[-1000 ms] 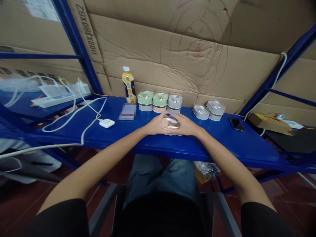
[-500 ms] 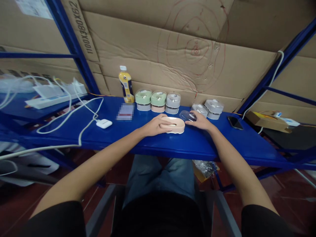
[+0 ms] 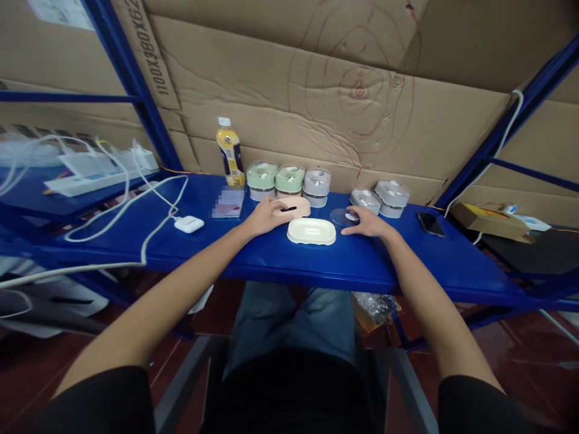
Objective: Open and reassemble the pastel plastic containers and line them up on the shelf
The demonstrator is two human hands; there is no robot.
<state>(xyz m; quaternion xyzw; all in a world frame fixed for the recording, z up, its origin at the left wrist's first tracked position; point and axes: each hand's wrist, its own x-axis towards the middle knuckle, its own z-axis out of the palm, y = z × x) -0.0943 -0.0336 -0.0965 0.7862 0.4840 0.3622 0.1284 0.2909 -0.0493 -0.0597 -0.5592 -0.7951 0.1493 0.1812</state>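
Note:
My left hand (image 3: 263,218) is closed on the left end of a peach plastic cover (image 3: 298,208) with a dark oval slot in its top. Just in front of it lies a cream oval tray (image 3: 312,231), its shallow inside facing up. To the right, my right hand (image 3: 368,223) grips a clear plastic lid (image 3: 340,218) between thumb and fingers, low over the blue table (image 3: 271,259). Behind my hands stand stacked green-topped boxes (image 3: 262,178) and a grey box stack (image 3: 317,184); more grey boxes (image 3: 392,196) are beyond my right hand.
A yellow drink bottle (image 3: 231,154) stands at the back, with a blurred flat item (image 3: 229,202) before it. On the left are a white earbud case (image 3: 189,224), cables and a power strip (image 3: 90,179). A phone (image 3: 431,223) lies at the right.
My left hand has moved the peach cover up and left, off the cream tray, which now shows in front. My right hand stays at about the same place with the clear lid.

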